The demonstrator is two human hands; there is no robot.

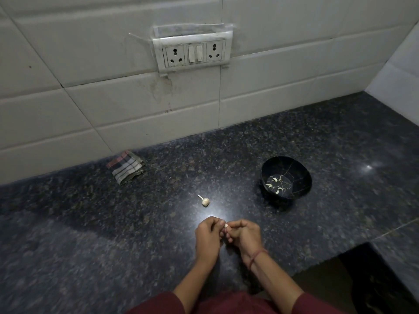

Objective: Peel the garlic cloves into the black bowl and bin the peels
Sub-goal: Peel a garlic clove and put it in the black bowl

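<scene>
Peeling is the step in hand: the left hand (207,236) and right hand (243,234) meet low over the dark worktop (90,234), the fingers of both curled inward and pinching one small pale clove (226,225) between their tips. It is too small to tell how much of its skin is off. The black bowl (302,177) stands well apart to the right and farther back, with a few peeled cloves (275,186) lying on its bottom, so the task looks partly done. A small garlic head (205,201) with its stalk rests on the worktop just beyond the hands, which suggests more cloves are left. By my reading, the next move calls for stripping the skin clean, carrying the bare clove right and forward to drop it inside the bowl's rim, and keeping the peel in hand or aside for binning. No bin is in view, nor can I make out loose peels. A folded cloth (126,169) lies by the tiled wall.
</scene>
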